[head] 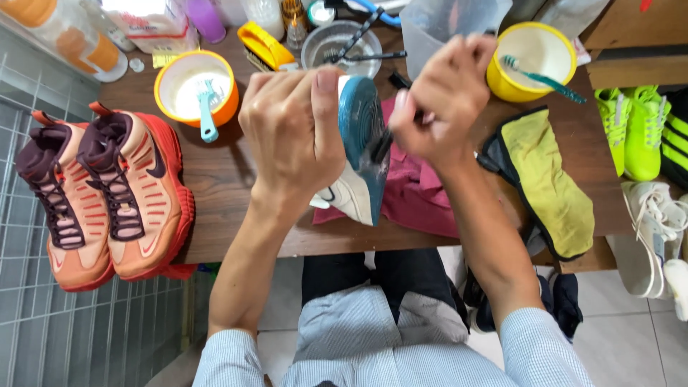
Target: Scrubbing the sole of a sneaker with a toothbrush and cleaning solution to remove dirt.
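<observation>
The left hand (294, 132) grips a shoe (360, 154) turned on its side, teal sole facing right. The right hand (437, 100), just right, is closed around a dark brush (380, 147) touching the sole, above a pink cloth (419, 193).

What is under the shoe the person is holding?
Under the blue-soled shoe lies a magenta cloth spread on the wooden table. The shoe and both hands cover part of the cloth, so anything beneath them stays hidden.

right hand (437, 100): motion-blurred, brush in it mostly hidden
sneaker (362, 154): upper hidden behind left hand (294, 132)
white shoes (656, 236): cut by right edge
desk (222, 179) far edge: bottles cut off
</observation>
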